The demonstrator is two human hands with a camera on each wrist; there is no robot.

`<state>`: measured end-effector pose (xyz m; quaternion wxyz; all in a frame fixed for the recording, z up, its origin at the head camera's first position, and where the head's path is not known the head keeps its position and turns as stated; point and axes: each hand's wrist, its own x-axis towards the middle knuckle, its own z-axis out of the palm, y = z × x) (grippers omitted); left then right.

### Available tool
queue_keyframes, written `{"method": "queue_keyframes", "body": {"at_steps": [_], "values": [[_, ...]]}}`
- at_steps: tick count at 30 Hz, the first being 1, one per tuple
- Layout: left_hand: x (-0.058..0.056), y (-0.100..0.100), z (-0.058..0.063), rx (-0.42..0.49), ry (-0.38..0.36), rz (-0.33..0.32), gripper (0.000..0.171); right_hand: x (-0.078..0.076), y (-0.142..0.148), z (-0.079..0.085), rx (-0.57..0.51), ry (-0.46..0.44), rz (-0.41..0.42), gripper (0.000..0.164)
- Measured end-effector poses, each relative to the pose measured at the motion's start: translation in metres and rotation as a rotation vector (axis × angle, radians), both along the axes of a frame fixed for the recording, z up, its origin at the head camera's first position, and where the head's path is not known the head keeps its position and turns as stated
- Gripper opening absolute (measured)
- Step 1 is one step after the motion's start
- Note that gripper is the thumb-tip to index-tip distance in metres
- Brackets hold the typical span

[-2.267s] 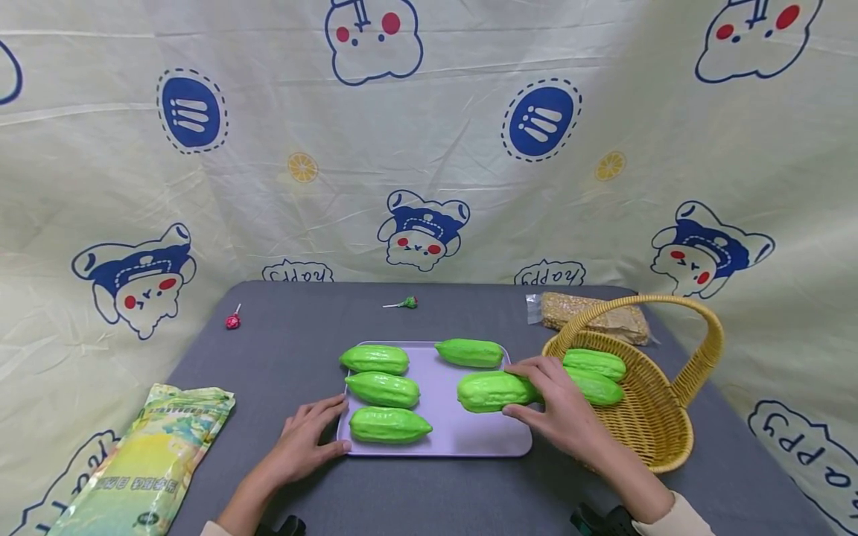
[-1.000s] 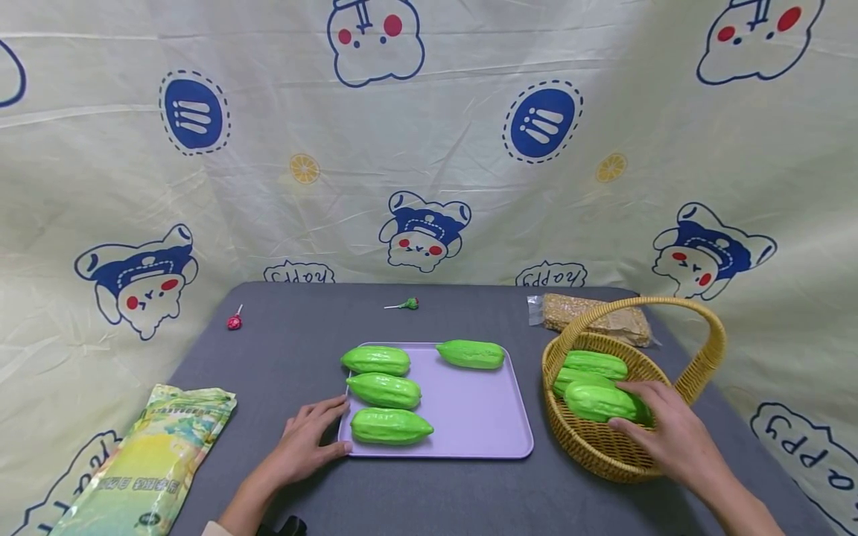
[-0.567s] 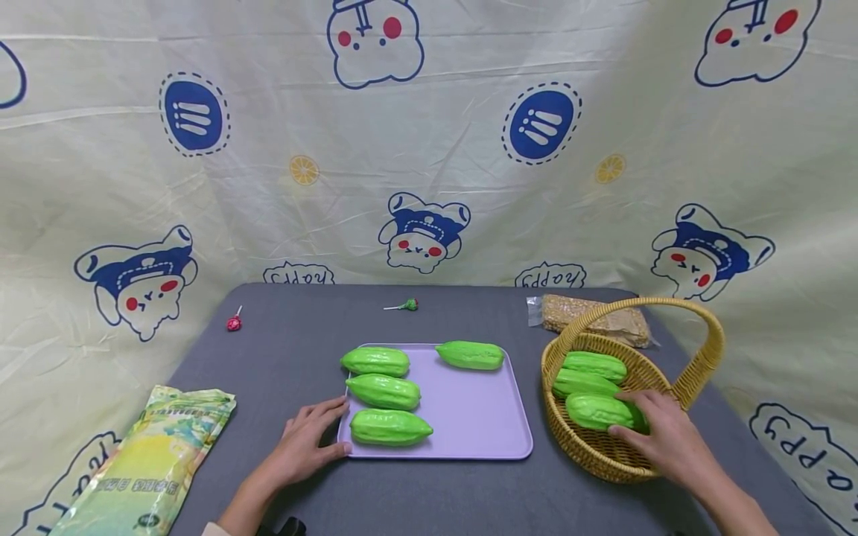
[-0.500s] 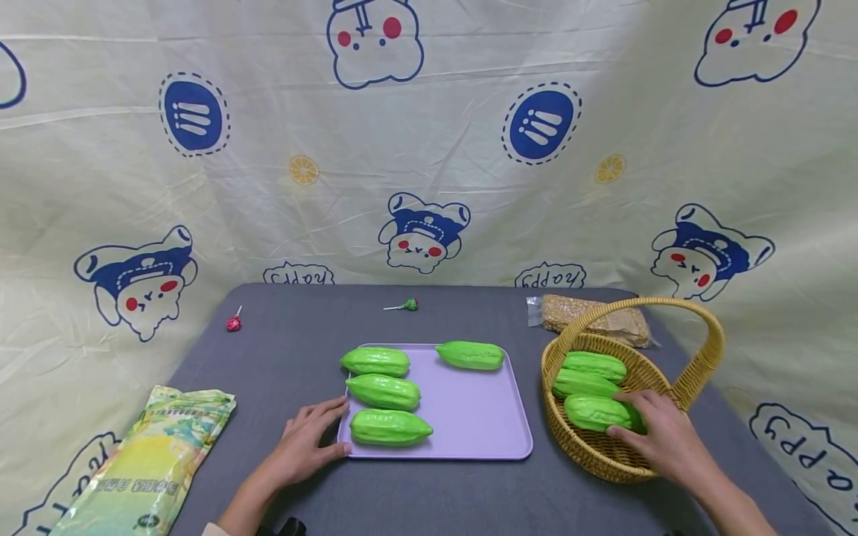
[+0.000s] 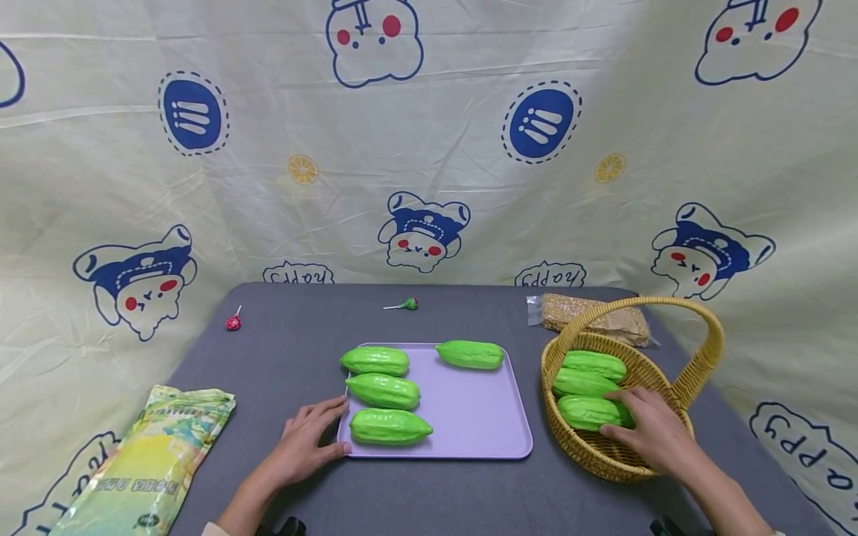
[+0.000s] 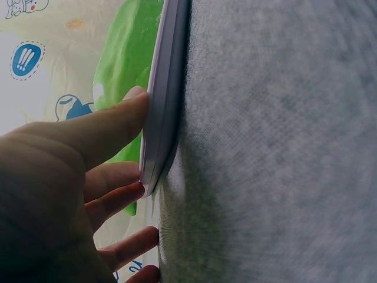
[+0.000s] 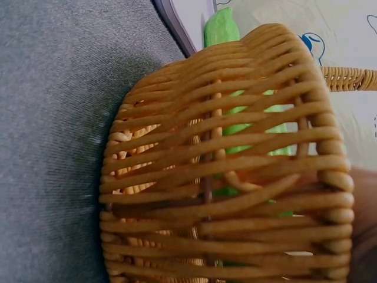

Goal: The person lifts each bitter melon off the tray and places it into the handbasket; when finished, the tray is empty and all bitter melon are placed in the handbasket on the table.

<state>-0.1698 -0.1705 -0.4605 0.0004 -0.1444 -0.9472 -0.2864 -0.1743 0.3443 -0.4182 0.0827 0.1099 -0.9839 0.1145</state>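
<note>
The right hand [image 5: 649,429] has its thumb and fingers bent round the right end of the nearest green gourd [image 5: 585,414], inside the wicker basket [image 5: 582,452]; the rest of that gourd reaches out leftward past the fingertips. The left hand [image 5: 303,442] lies with fingers loosely spread, touching the left rim of the tray [image 5: 479,420] without gripping it.

I count seven gourds in all — two other gourds [image 5: 585,382] beside the held one, three gourds [image 5: 383,391] along the tray's left edge, and a lone gourd [image 5: 471,355] near its far right corner. All are glossy, ridged and elongated. The basket is woven, with one arched handle [image 5: 707,365]; the tray is smooth, lilac, round-cornered.

On the grey, cloth-textured surface [image 5: 429,495] lie two lollipops — a red lollipop [image 5: 232,323] and a green lollipop [image 5: 410,304] — plus one clear bag of grain [image 5: 566,310] and one shiny printed pouch [image 5: 134,469].
</note>
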Motion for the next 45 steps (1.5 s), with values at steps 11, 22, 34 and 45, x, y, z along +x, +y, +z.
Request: {"method": "queue_keyframes", "body": {"at_steps": [11, 22, 34, 45], "values": [[0.0, 0.0, 0.0, 0.001, -0.02, 0.003, 0.065, -0.007, -0.002, -0.003, 0.004, -0.061, -0.007, 0.054], [0.0, 0.0, 0.0, 0.006, -0.008, 0.006, 0.065, -0.01, -0.003, -0.005, 0.004, -0.051, 0.012, 0.053], [0.0, 0.0, 0.0, 0.012, 0.013, -0.001, 0.064, -0.007, -0.001, 0.003, 0.001, -0.055, 0.002, 0.058], [0.0, 0.0, 0.001, 0.015, 0.0, -0.003, 0.064, 0.002, -0.007, 0.02, -0.024, -0.001, 0.011, 0.059]]}}
